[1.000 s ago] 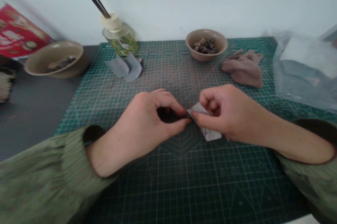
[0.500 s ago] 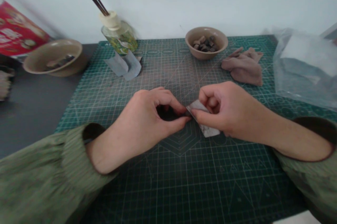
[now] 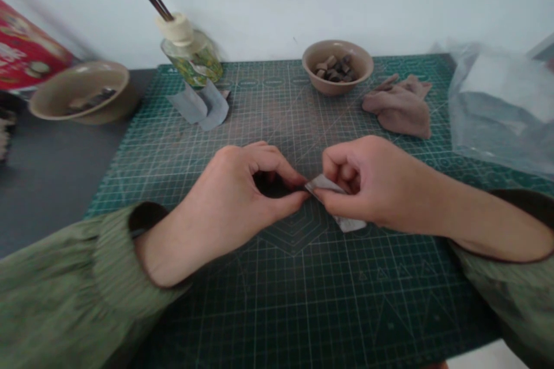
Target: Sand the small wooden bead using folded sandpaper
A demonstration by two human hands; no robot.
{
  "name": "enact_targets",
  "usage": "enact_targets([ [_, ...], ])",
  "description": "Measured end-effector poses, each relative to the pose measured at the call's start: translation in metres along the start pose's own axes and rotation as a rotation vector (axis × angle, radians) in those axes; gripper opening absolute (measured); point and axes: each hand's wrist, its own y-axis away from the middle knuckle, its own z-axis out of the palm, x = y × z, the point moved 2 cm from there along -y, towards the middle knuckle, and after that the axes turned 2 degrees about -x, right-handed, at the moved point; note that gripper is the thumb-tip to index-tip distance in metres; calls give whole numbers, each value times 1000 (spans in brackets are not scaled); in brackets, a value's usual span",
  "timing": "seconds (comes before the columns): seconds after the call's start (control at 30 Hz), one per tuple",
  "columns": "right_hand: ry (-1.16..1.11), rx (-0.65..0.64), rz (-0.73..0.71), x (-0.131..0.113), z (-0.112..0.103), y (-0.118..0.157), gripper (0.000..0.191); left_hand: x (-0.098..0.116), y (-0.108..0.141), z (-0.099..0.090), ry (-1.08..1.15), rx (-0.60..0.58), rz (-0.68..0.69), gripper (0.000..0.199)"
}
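Observation:
My left hand is closed in a pinch, thumb and forefinger meeting on a small dark piece that is almost wholly hidden by the fingertips. Against its right side sits a folded grey piece of sandpaper, gripped between the thumb and curled fingers of my right hand. Both hands are close together over the middle of the green cutting mat, their fingertips nearly touching.
Behind the hands stands a brown bowl of small dark and tan blocks. A crumpled mauve cloth and a clear plastic bag lie to its right. Leftward are curled grey sheets, a reed diffuser and another bowl.
The sandpaper has tilted and slid slightly down and right at the small piece, with my right hand shifting a little left. Both hands keep their hold. The view has moved slightly.

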Motion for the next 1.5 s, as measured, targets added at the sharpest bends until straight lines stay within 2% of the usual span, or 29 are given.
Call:
enact_targets([
  [0.1,-21,-64,19,5,-5,3,34,-1,0,0,11,-15,-13,6],
  [0.23,-47,-9,66,6,-12,4,39,-2,0,-1,23,-21,7,7],
  [0.43,-9,141,115,2,-19,3,45,10,3,-5,51,30,156,10],
  [0.57,1,155,110,4,-19,3,40,17,6,-5,73,73,267,18],
  [0.73,7,148,121,7,-17,2,34,16,8,-4,112,75,346,22],
  [1.07,9,135,152,6,-18,0,30,21,5,-6,48,53,363,22],
  [1.27,11,141,158,6,-17,3,33,17,4,-4,36,45,314,18],
  [1.5,25,155,145,7,-19,1,32,13,2,-4,-106,25,349,15],
])
